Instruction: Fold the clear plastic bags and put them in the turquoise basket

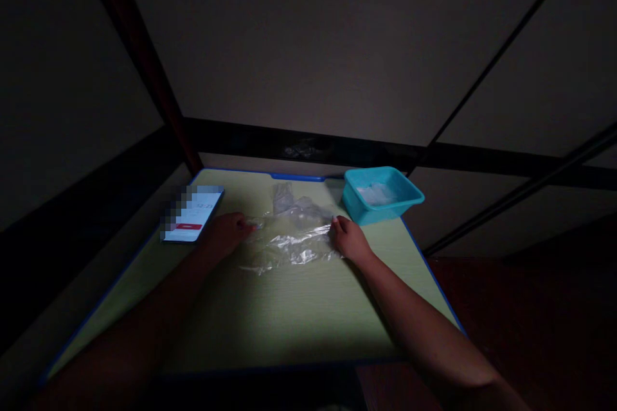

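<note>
A clear plastic bag [294, 245] is stretched out flat between my two hands, low over the table. My left hand [232, 231] pinches its left edge between thumb and fingers. At the right edge, my right hand [348, 237] grips the plastic in the same closed way. Just behind the bag lies a crumpled greyish translucent piece of plastic [283, 198], partly seen through the film. Light glints on the creases of the bag.
A turquoise plastic basket [373, 210] with whitish, folded contents stands at the table's back right corner. On the left lies a phone [195, 213] with a lit screen. The pale table [289, 321] has a blue edge and stands against dark-banded panels.
</note>
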The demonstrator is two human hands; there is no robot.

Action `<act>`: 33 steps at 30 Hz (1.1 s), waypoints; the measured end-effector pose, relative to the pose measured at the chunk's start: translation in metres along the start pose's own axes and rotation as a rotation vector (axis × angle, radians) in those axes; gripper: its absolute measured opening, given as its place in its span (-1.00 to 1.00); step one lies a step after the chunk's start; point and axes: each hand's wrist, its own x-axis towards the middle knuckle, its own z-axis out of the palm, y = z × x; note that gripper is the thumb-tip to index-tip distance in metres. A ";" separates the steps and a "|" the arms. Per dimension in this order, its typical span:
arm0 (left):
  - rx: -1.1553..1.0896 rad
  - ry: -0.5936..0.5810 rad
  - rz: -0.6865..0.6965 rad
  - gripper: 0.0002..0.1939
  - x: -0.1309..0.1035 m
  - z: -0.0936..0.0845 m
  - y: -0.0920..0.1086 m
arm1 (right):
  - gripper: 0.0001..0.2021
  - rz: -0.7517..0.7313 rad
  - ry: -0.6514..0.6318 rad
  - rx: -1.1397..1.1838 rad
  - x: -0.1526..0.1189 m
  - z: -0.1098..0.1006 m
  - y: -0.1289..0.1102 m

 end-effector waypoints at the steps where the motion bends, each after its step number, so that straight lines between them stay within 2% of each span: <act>1: 0.020 0.000 -0.011 -0.69 0.000 -0.001 0.001 | -0.67 -0.001 0.000 0.000 0.000 0.000 0.000; 11: 0.181 0.027 -0.061 -0.65 -0.001 -0.006 0.001 | -0.67 0.021 -0.022 0.031 -0.002 -0.002 -0.003; 14: 0.222 0.213 0.058 -0.65 0.000 -0.001 0.001 | -0.67 0.031 -0.026 0.045 -0.002 -0.002 -0.003; 16: 0.225 0.328 0.222 -0.59 -0.001 0.005 0.003 | -0.67 0.039 -0.033 0.061 -0.002 -0.002 -0.003; 17: 0.211 0.338 0.315 -0.57 -0.003 0.009 0.004 | -0.67 0.043 -0.035 0.070 -0.002 -0.001 -0.003; 19: 0.177 0.278 0.506 -0.53 -0.007 0.019 0.008 | -0.66 0.050 -0.037 0.093 -0.002 -0.001 -0.002; 21: 0.192 0.158 0.675 -0.49 -0.012 0.028 0.012 | -0.67 0.056 -0.037 0.122 -0.002 0.000 -0.001; 23: 0.234 0.024 0.755 -0.43 -0.016 0.036 0.014 | -0.68 0.060 -0.036 0.159 -0.002 0.001 0.000; 25: 0.264 -0.065 0.764 -0.36 -0.018 0.042 0.015 | -0.68 0.066 -0.036 0.207 -0.001 0.001 0.002; 28: 0.283 -0.123 0.748 -0.27 -0.016 0.045 0.011 | -0.66 0.088 -0.057 0.305 -0.001 0.003 0.002; 33: 0.294 -0.217 0.735 -0.24 -0.013 0.046 0.005 | -0.53 0.129 -0.178 0.512 -0.004 0.003 -0.007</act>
